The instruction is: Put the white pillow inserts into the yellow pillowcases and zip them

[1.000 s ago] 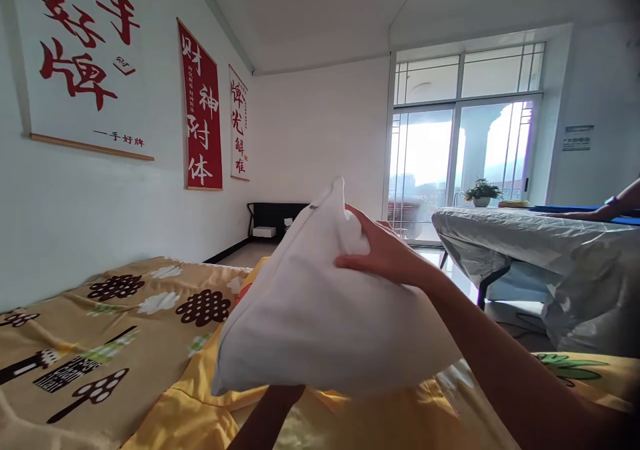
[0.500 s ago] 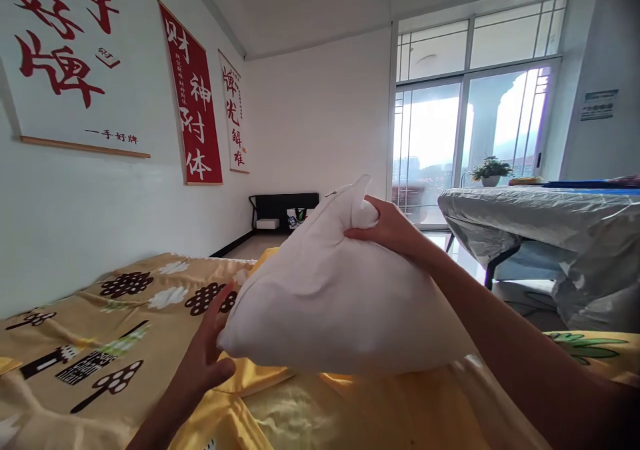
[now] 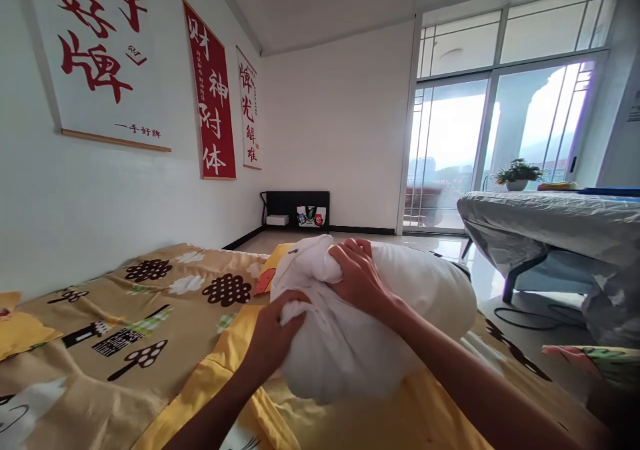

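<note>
A plump white pillow (image 3: 415, 283) is bunched up between my hands over the bed. My left hand (image 3: 275, 330) pinches a fold of its fabric at the near left side. Higher up, my right hand (image 3: 360, 277) is closed around a gathered part of the pillow near its top edge. Beneath it lies a yellow pillowcase (image 3: 235, 350), partly covered by the pillow and my forearms. A brown patterned bedsheet (image 3: 180, 330) with trees and clouds spreads out to the left.
At the right stands a table under a plastic cover (image 3: 540, 217), with a potted plant (image 3: 517, 173) on it. A low black stand (image 3: 290, 203) holds a printed bag (image 3: 311, 217) by the far wall. Scrolls hang on the left wall, including a red scroll (image 3: 213, 97).
The pillow has come down lower and is now crumpled and folded. My left hand, open beside it before, has moved right and closed on its fabric. The view has turned slightly left.
</note>
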`<action>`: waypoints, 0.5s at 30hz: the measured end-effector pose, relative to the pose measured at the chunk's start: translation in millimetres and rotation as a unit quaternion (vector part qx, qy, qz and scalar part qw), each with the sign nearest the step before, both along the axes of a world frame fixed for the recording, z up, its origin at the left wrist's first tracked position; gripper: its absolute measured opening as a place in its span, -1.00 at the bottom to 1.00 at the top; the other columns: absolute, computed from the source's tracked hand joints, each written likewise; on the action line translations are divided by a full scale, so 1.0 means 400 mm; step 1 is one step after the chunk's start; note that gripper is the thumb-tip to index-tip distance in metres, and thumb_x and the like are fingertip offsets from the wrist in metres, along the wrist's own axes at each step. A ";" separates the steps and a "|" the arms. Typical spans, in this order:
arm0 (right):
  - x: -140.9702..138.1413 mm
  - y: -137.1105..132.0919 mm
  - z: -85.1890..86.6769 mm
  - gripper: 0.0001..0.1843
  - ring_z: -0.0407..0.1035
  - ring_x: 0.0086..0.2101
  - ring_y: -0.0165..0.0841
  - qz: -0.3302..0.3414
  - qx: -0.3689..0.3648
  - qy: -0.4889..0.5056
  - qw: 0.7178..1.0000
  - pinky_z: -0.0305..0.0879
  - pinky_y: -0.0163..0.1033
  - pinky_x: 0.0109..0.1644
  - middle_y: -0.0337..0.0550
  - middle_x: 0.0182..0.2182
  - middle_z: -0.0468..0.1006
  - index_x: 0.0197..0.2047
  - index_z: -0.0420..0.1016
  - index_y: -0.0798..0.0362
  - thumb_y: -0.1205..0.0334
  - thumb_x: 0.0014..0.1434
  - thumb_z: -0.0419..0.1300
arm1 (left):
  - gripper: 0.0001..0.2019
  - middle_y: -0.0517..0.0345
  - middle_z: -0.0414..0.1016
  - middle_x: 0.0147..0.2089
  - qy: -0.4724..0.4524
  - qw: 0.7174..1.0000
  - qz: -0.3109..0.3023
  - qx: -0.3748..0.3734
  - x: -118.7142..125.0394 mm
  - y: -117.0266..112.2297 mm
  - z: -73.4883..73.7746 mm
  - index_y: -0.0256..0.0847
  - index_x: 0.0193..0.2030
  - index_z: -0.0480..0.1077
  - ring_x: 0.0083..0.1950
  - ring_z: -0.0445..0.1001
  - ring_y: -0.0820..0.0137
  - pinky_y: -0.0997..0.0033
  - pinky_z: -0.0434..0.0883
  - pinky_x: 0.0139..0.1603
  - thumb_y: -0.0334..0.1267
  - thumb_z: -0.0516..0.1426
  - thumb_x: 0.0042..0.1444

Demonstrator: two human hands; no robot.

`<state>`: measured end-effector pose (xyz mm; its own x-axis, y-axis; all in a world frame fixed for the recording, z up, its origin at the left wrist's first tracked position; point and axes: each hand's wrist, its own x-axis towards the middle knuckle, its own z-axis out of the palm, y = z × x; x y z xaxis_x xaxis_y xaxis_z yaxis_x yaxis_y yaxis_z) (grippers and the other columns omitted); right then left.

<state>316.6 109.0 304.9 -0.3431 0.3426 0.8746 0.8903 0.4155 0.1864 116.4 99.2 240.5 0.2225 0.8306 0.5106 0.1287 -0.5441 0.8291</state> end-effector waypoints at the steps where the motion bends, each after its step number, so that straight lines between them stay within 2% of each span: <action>1: -0.008 -0.012 -0.015 -0.92 0.27 -0.30 -0.25 0.014 0.003 0.002 1.000 0.07 -0.12 -0.06 -0.14 -0.40 0.49 -0.33 0.33 0.03 0.24 0.07 0.16 | -0.82 0.11 0.53 -0.24 -0.054 0.998 0.007 -0.031 -0.007 0.025 -0.003 -0.18 -0.32 0.50 -0.18 0.43 0.27 0.37 0.34 -0.14 -0.22 0.19 -0.11; 3: -0.028 -0.040 -0.049 -0.79 0.30 -0.24 -0.23 0.028 -0.007 0.005 1.000 0.06 -0.07 0.01 -0.11 -0.32 0.51 -0.19 0.36 0.04 0.12 0.13 0.15 | -0.77 0.12 0.49 -0.29 -0.156 0.981 0.029 -0.111 -0.018 0.069 -0.011 -0.22 -0.36 0.46 -0.26 0.41 0.31 0.42 0.33 -0.26 -0.21 0.24 -0.21; 5: -0.053 -0.068 -0.090 -0.51 0.30 -0.11 -0.16 0.022 -0.025 -0.002 0.999 -0.01 0.02 0.13 -0.01 -0.16 0.50 -0.01 0.34 0.07 -0.11 0.13 0.16 | -0.67 0.11 0.48 -0.26 -0.242 0.954 0.039 -0.171 -0.021 0.097 -0.023 -0.24 -0.32 0.43 -0.30 0.41 0.34 0.44 0.32 -0.32 -0.19 0.28 -0.29; 7: -0.083 -0.091 -0.135 -0.19 0.25 0.03 -0.06 0.004 -0.030 -0.021 0.999 -0.14 0.11 0.24 0.10 -0.02 0.45 0.14 0.27 0.14 -0.33 0.04 0.14 | -0.60 0.10 0.48 -0.25 -0.305 0.931 0.038 -0.196 -0.017 0.105 -0.036 -0.25 -0.27 0.40 -0.33 0.41 0.37 0.44 0.33 -0.34 -0.19 0.30 -0.33; 9: -0.111 -0.104 -0.180 -0.01 0.17 0.12 0.02 -0.020 -0.026 -0.042 0.999 -0.27 0.18 0.29 0.19 0.05 0.40 0.21 0.21 0.21 -0.44 -0.03 0.11 | -0.58 0.10 0.48 -0.26 -0.335 0.920 0.041 -0.201 -0.008 0.096 -0.043 -0.25 -0.24 0.38 -0.34 0.41 0.37 0.44 0.33 -0.34 -0.18 0.30 -0.31; 12: -0.140 -0.101 -0.234 0.04 0.05 0.21 0.10 -0.065 -0.025 -0.058 0.996 -0.36 0.27 0.29 0.32 0.12 0.32 0.23 0.19 0.27 -0.43 -0.04 0.11 | -0.59 0.09 0.47 -0.23 -0.323 0.928 0.053 -0.177 0.007 0.058 -0.046 -0.24 -0.19 0.37 -0.29 0.41 0.37 0.45 0.35 -0.31 -0.15 0.28 -0.21; 15: -0.150 -0.084 -0.266 -0.06 0.01 0.22 0.16 -0.102 -0.031 -0.051 0.993 -0.35 0.34 0.26 0.43 0.13 0.29 0.17 0.24 0.30 -0.31 -0.03 0.18 | -0.61 0.08 0.45 -0.17 -0.285 0.947 0.051 -0.138 0.016 0.014 -0.045 -0.22 -0.11 0.33 -0.25 0.39 0.39 0.47 0.36 -0.29 -0.12 0.24 -0.07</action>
<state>256.7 75.4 198.7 -0.3468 0.4655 0.8143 0.9348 0.2424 0.2596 122.9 104.7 222.7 -0.1116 0.9525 0.2834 -0.3428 -0.3045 0.8887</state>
